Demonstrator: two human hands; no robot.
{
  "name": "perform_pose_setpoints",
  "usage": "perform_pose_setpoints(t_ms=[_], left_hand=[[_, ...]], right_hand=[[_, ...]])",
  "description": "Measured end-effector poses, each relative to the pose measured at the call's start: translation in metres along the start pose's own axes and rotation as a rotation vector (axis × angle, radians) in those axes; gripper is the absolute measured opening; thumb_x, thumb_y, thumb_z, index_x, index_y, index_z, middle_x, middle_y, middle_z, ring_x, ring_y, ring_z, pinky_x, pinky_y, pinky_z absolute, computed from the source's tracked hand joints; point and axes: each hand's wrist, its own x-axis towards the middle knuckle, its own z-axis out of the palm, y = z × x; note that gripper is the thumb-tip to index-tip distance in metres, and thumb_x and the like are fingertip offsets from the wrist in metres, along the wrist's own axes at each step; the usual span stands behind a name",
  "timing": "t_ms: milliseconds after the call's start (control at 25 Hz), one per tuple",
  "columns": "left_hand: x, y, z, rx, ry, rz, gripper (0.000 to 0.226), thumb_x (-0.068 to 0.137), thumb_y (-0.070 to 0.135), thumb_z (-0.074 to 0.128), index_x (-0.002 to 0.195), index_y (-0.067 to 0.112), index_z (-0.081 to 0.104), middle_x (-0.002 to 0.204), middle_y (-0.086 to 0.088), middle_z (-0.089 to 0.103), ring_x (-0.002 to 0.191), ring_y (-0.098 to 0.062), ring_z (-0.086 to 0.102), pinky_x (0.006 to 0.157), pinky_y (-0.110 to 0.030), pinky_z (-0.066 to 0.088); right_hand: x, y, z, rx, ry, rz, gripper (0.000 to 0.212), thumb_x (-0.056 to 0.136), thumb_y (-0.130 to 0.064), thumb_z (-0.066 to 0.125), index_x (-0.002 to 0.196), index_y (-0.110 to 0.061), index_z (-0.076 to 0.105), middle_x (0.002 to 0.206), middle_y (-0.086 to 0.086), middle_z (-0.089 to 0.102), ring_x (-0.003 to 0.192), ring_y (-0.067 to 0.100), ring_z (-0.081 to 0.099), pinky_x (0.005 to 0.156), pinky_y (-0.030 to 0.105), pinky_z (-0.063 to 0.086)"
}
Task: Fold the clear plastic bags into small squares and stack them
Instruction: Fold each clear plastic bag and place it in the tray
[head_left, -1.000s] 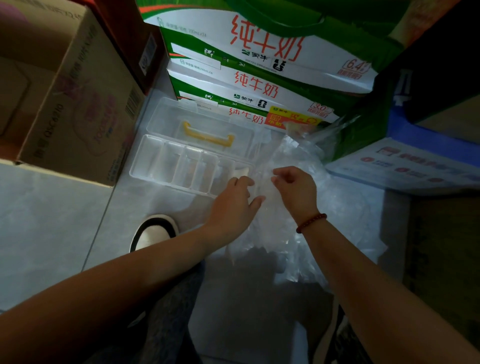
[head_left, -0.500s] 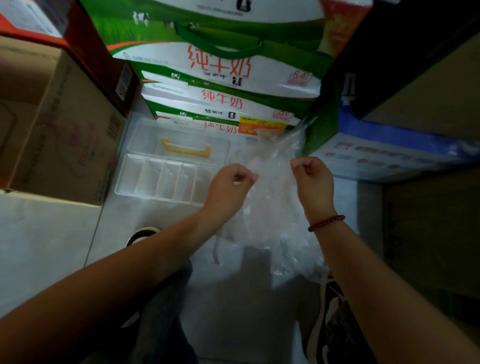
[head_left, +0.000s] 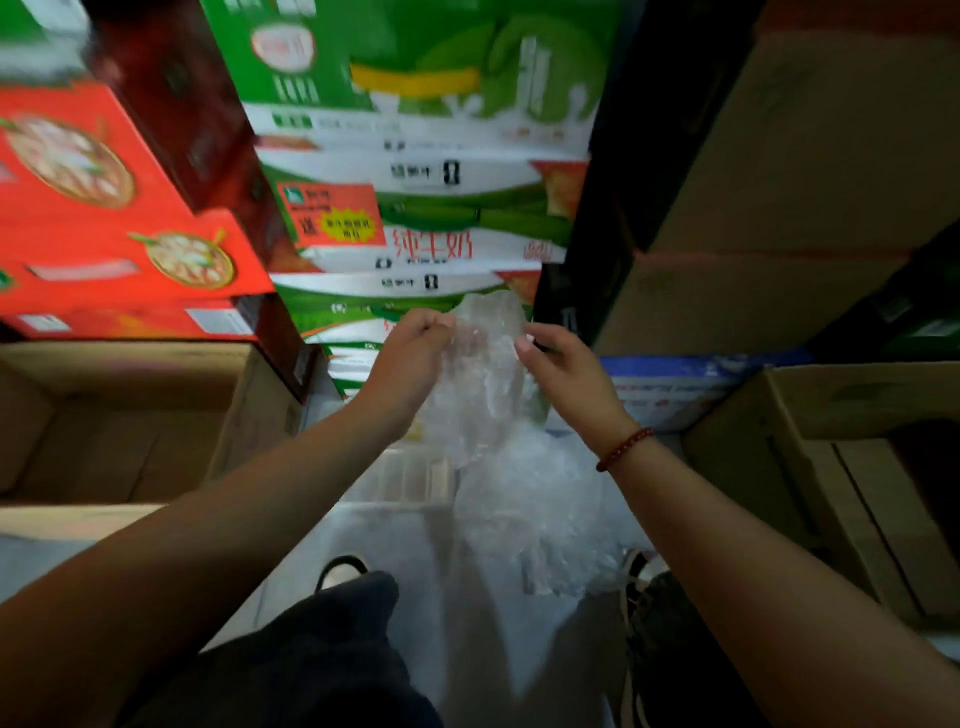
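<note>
Far to my left sit an open brown cardboard box (head_left: 130, 415) and, above it, a red carton printed with round dishes (head_left: 119, 208). Next along stands the stack of green and white milk cartons (head_left: 415, 208), straight ahead of me.

My left hand (head_left: 410, 358) is raised in front of those cartons, fingers curled in, pinching the upper left edge of a clear plastic bag (head_left: 483, 364). The bag hangs between my two hands, its crinkled top reaching just above my knuckles and its body drooping down past my wrists. It is off the floor, held up in the air.

My right hand (head_left: 561, 369) grips the bag's upper right edge, thumb pressed toward the curled fingers, a red bead bracelet (head_left: 626, 448) round the wrist. The two hands are near each other, with the plastic stretched loosely across the gap.

Below the held bag, a heap of more clear bags (head_left: 540, 519) lies on the pale floor (head_left: 415, 545), with a clear compartment tray (head_left: 410, 475) showing just left of it, blurred. My shoes (head_left: 340, 571) show at the bottom of the view.

To the right stand a blue and white box (head_left: 675, 384) and more brown cardboard boxes (head_left: 831, 467).
</note>
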Motion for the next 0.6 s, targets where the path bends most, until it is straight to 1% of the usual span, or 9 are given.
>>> perform_pose_setpoints(t_ms=[40,120,200,240,320,360,400,520,600], left_hand=[[-0.007,0.017,-0.002,-0.029,-0.024,0.004,0.021,0.092,0.014,0.050,0.072,0.016,0.056,0.079,-0.009,0.069,0.093,-0.036,0.064,0.086,-0.047,0.049],[-0.028,0.051,-0.005,-0.099,-0.071,0.030,0.014,0.089,0.015,0.051,0.083,0.004,0.054,0.082,-0.018,0.066,0.091,-0.042,0.063,0.085,-0.049,0.049],[-0.050,0.078,-0.006,-0.156,-0.092,0.056,0.020,0.088,0.018,0.051,0.083,-0.001,0.054,0.087,-0.028,0.062,0.086,-0.041,0.064,0.078,-0.043,0.054],[-0.060,0.088,-0.005,-0.197,-0.095,0.069,0.021,0.093,0.014,0.046,0.079,0.000,0.054,0.082,-0.026,0.062,0.077,-0.036,0.065,0.069,-0.038,0.058],[-0.084,0.108,0.000,-0.252,-0.073,0.101,0.025,0.098,0.006,0.038,0.078,0.001,0.052,0.069,-0.017,0.059,0.058,-0.022,0.061,0.054,-0.029,0.053],[-0.093,0.112,0.002,-0.238,-0.037,0.120,0.025,0.099,0.008,0.038,0.077,0.003,0.050,0.063,-0.012,0.057,0.050,-0.016,0.057,0.052,-0.027,0.049],[-0.100,0.114,0.004,-0.203,0.009,0.138,0.027,0.100,0.012,0.040,0.076,0.006,0.048,0.059,-0.007,0.054,0.045,-0.013,0.052,0.051,-0.026,0.045],[-0.111,0.108,0.002,-0.057,0.105,0.176,0.034,0.100,0.025,0.046,0.068,0.015,0.046,0.056,0.002,0.046,0.047,-0.011,0.042,0.051,-0.026,0.036],[-0.116,0.106,-0.002,0.016,0.141,0.237,0.031,0.098,0.029,0.049,0.068,0.019,0.050,0.059,0.005,0.044,0.052,-0.011,0.040,0.053,-0.027,0.034]], right_hand=[[-0.009,-0.023,-0.005,0.054,-0.015,-0.004,0.039,0.093,-0.040,0.055,0.127,-0.020,0.055,0.126,-0.004,0.056,0.114,0.014,0.056,0.093,0.027,0.047],[-0.027,-0.064,-0.016,0.124,-0.037,-0.015,0.045,0.094,-0.043,0.051,0.134,-0.021,0.048,0.136,-0.004,0.049,0.124,0.012,0.048,0.098,0.026,0.041],[-0.044,-0.097,-0.027,0.153,-0.063,-0.034,0.053,0.094,-0.046,0.050,0.138,-0.017,0.044,0.141,-0.003,0.045,0.128,0.013,0.044,0.104,0.030,0.039],[-0.052,-0.107,-0.033,0.143,-0.066,-0.058,0.050,0.093,-0.046,0.051,0.133,-0.016,0.049,0.136,-0.001,0.051,0.123,0.014,0.049,0.103,0.034,0.042],[-0.069,-0.125,-0.046,0.121,-0.032,-0.123,0.027,0.093,-0.042,0.056,0.100,-0.017,0.064,0.099,-0.004,0.067,0.091,0.009,0.062,0.083,0.030,0.049],[-0.077,-0.132,-0.052,0.128,-0.009,-0.146,0.024,0.092,-0.038,0.058,0.082,-0.018,0.064,0.079,-0.008,0.065,0.073,0.006,0.060,0.071,0.026,0.048],[-0.083,-0.138,-0.057,0.146,0.001,-0.147,0.028,0.092,-0.036,0.059,0.072,-0.018,0.062,0.068,-0.008,0.061,0.064,0.006,0.057,0.066,0.025,0.045],[-0.101,-0.144,-0.071,0.153,0.037,-0.162,0.033,0.092,-0.034,0.059,0.062,-0.019,0.061,0.065,0.004,0.055,0.060,0.014,0.052,0.061,0.029,0.041],[-0.107,-0.141,-0.075,0.132,0.090,-0.194,0.037,0.092,-0.032,0.058,0.056,-0.021,0.057,0.061,0.004,0.051,0.056,0.013,0.047,0.056,0.027,0.037]])
